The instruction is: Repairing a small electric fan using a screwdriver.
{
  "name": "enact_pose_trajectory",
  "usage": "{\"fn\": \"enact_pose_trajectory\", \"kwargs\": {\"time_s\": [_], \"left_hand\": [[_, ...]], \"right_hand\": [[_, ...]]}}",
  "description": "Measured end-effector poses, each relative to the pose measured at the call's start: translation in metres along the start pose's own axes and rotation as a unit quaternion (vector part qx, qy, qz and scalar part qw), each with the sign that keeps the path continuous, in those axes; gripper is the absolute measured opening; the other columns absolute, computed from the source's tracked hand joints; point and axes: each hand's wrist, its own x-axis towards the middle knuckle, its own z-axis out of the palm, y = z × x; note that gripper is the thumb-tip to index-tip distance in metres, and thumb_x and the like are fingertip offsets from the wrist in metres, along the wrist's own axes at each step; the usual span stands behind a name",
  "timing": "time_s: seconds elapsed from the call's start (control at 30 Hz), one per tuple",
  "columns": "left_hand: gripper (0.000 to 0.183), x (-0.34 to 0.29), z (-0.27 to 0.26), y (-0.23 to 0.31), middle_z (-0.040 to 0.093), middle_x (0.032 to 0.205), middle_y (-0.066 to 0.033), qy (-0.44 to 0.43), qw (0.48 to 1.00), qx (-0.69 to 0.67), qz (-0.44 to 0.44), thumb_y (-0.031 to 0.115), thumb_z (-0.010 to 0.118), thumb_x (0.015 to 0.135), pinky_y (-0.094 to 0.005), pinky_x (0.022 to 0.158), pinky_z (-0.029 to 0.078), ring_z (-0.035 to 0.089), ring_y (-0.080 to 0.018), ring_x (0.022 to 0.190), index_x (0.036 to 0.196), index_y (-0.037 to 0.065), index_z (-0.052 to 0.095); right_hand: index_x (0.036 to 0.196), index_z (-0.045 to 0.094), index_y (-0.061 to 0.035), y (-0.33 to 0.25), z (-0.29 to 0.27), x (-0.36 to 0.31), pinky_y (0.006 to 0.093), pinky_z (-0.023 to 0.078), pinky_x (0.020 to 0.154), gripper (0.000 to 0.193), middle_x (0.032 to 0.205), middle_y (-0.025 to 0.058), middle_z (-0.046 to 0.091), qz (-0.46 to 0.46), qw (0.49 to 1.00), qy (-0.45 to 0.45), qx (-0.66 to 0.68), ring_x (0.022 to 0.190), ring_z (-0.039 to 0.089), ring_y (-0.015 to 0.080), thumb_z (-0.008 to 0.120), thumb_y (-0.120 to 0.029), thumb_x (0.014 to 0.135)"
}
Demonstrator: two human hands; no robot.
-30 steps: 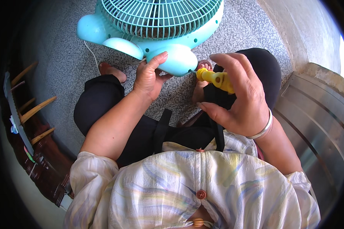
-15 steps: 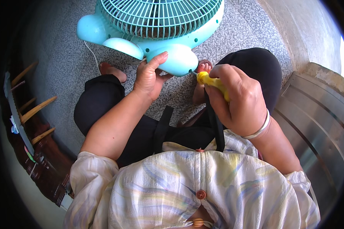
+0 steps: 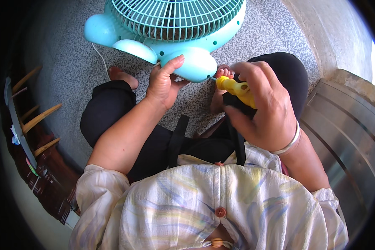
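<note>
A light-blue electric fan (image 3: 218, 45) with a round wire-like grille (image 3: 177, 21) lies at the top of the view. My left hand (image 3: 162, 83) grips the rounded lobe (image 3: 193, 64) at its near edge, thumb on top and fingers underneath. My right hand (image 3: 266, 104) has a loosened hold on a yellow-handled screwdriver (image 3: 233, 86). Its thumb is spread away from the handle, whose back end lies against the hand and is partly hidden. The thin metal shaft points left into a small hole at the lobe's right end; its tip is out of sight.
A white cord (image 3: 101, 56) runs down from the fan's left side onto the speckled floor (image 3: 254, 39). My knees and bare feet flank the fan's near side. Metal panels (image 3: 341, 137) stand at right beside a pale wall (image 3: 321, 37). Wooden furniture (image 3: 41, 118) is at far left.
My right hand's fingers have loosened and spread around the screwdriver handle, the hand shifting slightly right. More of the handle shows. The left hand and fan have barely moved.
</note>
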Motion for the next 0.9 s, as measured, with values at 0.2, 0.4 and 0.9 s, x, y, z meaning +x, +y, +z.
{"fn": "enact_pose_trajectory", "kwargs": {"time_s": [0.2,0.4,0.9], "left_hand": [[0.061,0.0001,-0.0024,-0.0002,0.048,0.125,-0.0103,0.006,1.0,-0.001,0.002,0.031,0.065,0.079,-0.0534,0.096,0.039,0.045,-0.0265,0.119,0.13,0.007,0.04],[0.055,0.0025,-0.0029,-0.0026,0.054,0.115,-0.0104,0.026,0.999,-0.02,0.01,0.028,0.07,0.075,-0.0502,0.085,0.045,0.053,-0.0264,0.109,0.12,0.005,0.048],[0.066,-0.0001,-0.0005,-0.0003,0.045,0.128,-0.0119,0.002,1.0,-0.004,-0.002,0.032,0.066,0.078,-0.0553,0.099,0.036,0.043,-0.0283,0.122,0.131,0.006,0.038]], "right_hand": [[0.107,0.054,0.0009,0.0037,-0.0035,-0.0047,0.0334,0.048,0.063,0.037,0.094,0.0175,0.055,0.104,0.984,-0.144,0.025,0.082,0.059,0.0328,0.067,-0.004,0.073],[0.108,0.052,-0.0004,-0.0023,-0.0072,-0.001,0.0335,0.049,0.065,0.041,0.089,0.0159,0.056,0.099,0.991,-0.091,0.008,0.082,0.06,0.032,0.068,-0.003,0.071],[0.094,0.061,-0.0013,0.0,-0.0062,-0.0033,0.033,0.047,0.056,0.026,0.075,0.0118,0.057,0.031,0.996,-0.084,-0.01,0.062,0.058,0.0271,0.067,0.003,0.069]]}}
